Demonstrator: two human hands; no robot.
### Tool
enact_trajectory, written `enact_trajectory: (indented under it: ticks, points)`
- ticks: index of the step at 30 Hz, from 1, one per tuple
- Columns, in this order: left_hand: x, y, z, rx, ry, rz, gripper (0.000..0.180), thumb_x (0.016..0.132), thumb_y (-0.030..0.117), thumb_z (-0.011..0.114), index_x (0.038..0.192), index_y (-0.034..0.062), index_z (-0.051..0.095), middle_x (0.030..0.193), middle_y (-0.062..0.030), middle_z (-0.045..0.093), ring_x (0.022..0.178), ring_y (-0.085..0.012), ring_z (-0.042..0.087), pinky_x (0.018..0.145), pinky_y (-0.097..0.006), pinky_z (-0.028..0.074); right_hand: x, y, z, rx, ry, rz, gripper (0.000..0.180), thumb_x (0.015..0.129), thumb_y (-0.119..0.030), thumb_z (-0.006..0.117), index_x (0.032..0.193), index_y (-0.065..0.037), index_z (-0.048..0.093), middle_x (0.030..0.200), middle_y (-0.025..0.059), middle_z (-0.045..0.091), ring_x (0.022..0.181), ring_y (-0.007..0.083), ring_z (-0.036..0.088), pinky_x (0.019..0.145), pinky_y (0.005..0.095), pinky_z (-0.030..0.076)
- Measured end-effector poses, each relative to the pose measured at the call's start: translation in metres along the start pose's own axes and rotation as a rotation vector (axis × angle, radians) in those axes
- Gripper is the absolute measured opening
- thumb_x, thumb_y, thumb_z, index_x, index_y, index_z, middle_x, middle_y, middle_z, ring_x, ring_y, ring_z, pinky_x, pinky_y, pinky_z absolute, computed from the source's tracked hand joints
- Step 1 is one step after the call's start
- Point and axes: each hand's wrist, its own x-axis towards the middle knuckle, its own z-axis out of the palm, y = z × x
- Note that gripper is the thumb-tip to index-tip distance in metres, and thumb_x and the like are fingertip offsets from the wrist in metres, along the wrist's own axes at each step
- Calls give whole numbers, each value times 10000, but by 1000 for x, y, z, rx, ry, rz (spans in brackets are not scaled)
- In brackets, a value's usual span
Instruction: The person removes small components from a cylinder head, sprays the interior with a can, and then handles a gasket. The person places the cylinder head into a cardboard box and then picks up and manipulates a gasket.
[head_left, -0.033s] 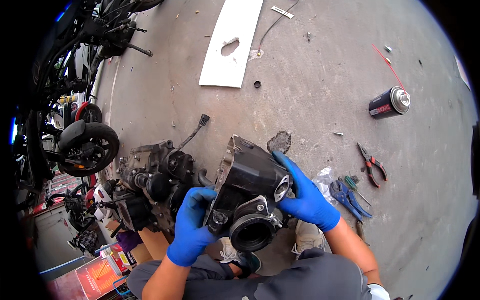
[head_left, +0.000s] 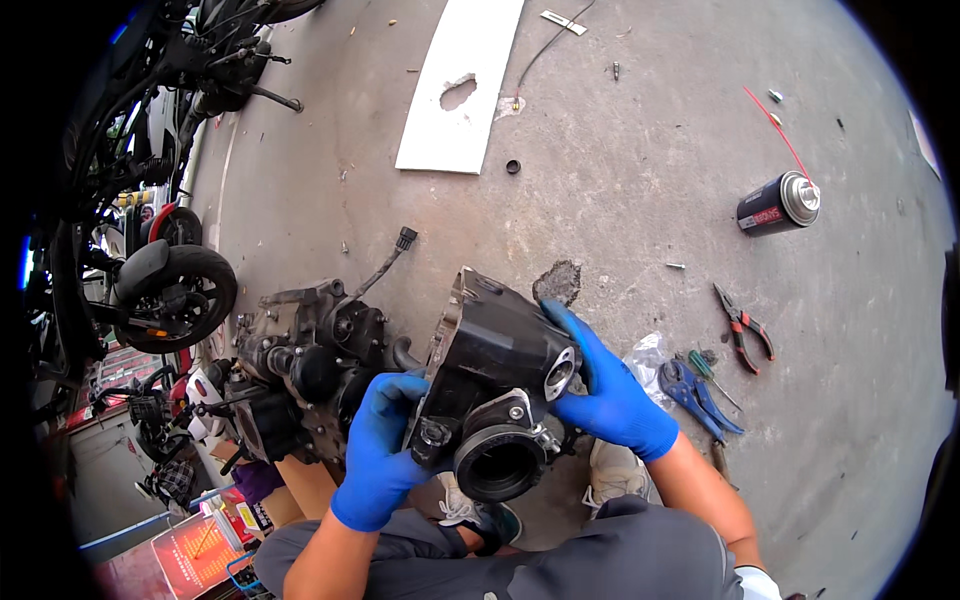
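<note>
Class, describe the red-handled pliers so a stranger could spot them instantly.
Find the black engine part between the left hand and right hand. Look right, between the spray can and the blue tool: there lie the pliers, set apart by red-and-black handles spread apart.

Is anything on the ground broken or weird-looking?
Yes. The white board has a ragged hole, not a neat cut. A dark, rough patch also interrupts the smoother grey ground beyond the right hand.
</note>
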Motion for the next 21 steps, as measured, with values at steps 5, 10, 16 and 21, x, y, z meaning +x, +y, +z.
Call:
enact_trajectory:
  ticks: [5,10,16,21]
  points:
    - [0,3,-5,-3,16,13,516,719,39,818,1116,65,490,1134,-69,566,1092,-166,594,964,-355,517,9,-4,-3,-36,-28,-18,863,783,-76,720,1538,-42,302,1528,193,388,1427,301,382,1163,401,327]
    - [-3,8,-16,-53,-14,64,571,692,55,833,1138,65,478,1177,-76,541,1116,-169,572,978,-339,500,29,-20,-16,-138,-10,-78,878,763,-98,691,1548,-68,299,1556,165,368,1464,306,319,1183,425,294]
    - [11,62,-36,-165,-296,0,586,787,209,811,1242,-2,508,1138,-77,602,1079,-151,594,970,-311,483,42,-85,-24,-306,-438,-95,1168,652,-348,873,1558,-6,218,1588,209,297,1488,318,270,1217,425,198]
    - [33,52,-68,-517,-491,-51,623,713,46,672,1313,-32,525,1218,-89,625,1139,-168,589,1018,-328,465,30,-145,12,-163,-192,145,1267,485,-248,919,1534,8,256,1500,164,423,1384,273,416,1152,397,311]
